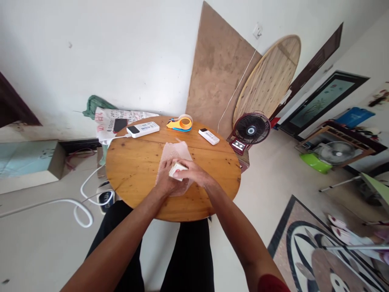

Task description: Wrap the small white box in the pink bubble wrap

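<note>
A sheet of pinkish bubble wrap [174, 151] lies on the round wooden table [133, 162]. My left hand [166, 178] rests flat on it with the fingers stretched forward. Between thumb and fingers, my right hand [196, 172] grips a small white box [177, 170] with a reddish mark. The box is over the wrap, close against my left hand, and its underside is hidden. Farther back on the table stands an orange and blue tape dispenser [180, 123].
Two white power banks [143, 129] [209, 136] lie near the table's far edge, the left one with a white cable [83, 190] trailing to the floor. A dark fan [251, 129] stands at the right. Boards [215, 61] lean on the wall.
</note>
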`<state>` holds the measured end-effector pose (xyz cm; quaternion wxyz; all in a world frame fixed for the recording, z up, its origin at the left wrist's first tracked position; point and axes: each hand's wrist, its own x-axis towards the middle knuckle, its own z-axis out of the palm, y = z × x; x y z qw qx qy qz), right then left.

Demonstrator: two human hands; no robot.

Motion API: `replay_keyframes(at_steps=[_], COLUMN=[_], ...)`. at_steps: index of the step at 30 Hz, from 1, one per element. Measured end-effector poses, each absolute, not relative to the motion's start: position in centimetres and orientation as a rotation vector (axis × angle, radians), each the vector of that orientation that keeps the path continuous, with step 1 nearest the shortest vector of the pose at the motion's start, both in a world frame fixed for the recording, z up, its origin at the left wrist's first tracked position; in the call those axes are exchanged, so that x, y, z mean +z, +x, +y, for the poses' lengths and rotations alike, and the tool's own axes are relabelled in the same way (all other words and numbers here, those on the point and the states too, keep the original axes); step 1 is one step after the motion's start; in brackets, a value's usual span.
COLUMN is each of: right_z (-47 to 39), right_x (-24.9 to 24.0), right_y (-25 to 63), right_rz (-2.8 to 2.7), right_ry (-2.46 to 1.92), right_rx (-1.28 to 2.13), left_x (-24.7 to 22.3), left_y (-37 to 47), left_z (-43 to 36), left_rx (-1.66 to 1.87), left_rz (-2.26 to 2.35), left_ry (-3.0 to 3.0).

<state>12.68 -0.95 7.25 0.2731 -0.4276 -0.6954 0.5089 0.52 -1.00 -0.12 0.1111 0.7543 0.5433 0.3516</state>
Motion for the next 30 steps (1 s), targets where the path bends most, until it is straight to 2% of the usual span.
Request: replay_keyframes(at_steps=[4,8,13,19,26,30], right_z=[0.7,1.4,2.4,2.5,2.6,2.4], right_x=[6.5,6.2,4.6,2.7,1.4,1.5], right_y=[15.1,16.5,16.9,17.2,18.5,18.4], right_rz=[-1.620,-1.539,-1.729,-2.067,-1.850,-1.800], right_ry=[-1.259,-1.296,-1.363,-1.212,-1.058,-1.102], right_rx=[1.445,1.413,1.179,0.909,1.215,1.198], left_x=[0.2,0.2,0.1,-0.5,-0.5,0.0], left_y=[0.3,0.0,-0.3,-0.8,-0.6,-0.6], left_z=[-0.7,-0.5,0.3,1.6,1.7,1.6], left_rx=[0.874,0.859,0.886,1.064,1.032,1.002], left_rz=[1.628,1.617,1.602,1.631,1.670,1.677], left_ry=[2.372,2.392,2.231,1.803,1.780,1.820])
